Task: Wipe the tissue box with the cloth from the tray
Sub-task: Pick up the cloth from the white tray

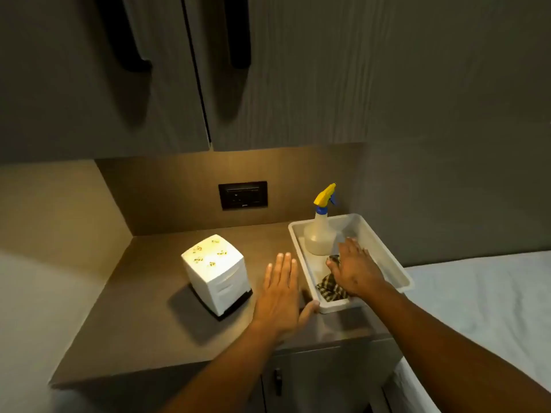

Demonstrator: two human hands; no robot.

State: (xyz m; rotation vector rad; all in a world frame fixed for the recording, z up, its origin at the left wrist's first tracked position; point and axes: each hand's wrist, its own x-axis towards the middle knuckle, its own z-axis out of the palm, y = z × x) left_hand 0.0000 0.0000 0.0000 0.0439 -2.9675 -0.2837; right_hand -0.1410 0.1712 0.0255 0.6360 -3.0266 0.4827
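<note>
A white upright tissue box (214, 274) with small yellow prints on top stands on the brown counter, left of centre. To its right lies a white plastic tray (384, 254). A dark striped cloth (329, 289) lies crumpled in the tray's near end. My right hand (356, 268) rests palm down on the cloth, fingers spread over it; whether it grips the cloth I cannot tell. My left hand (281, 296) lies flat and open on the counter between the box and the tray, its thumb touching the tray's near corner.
A spray bottle (320, 231) with a yellow and blue trigger stands in the tray's far end. A black wall socket (243, 194) sits behind the counter. Cabinet doors with black handles (238, 31) hang overhead. A white bed (489, 308) lies to the right.
</note>
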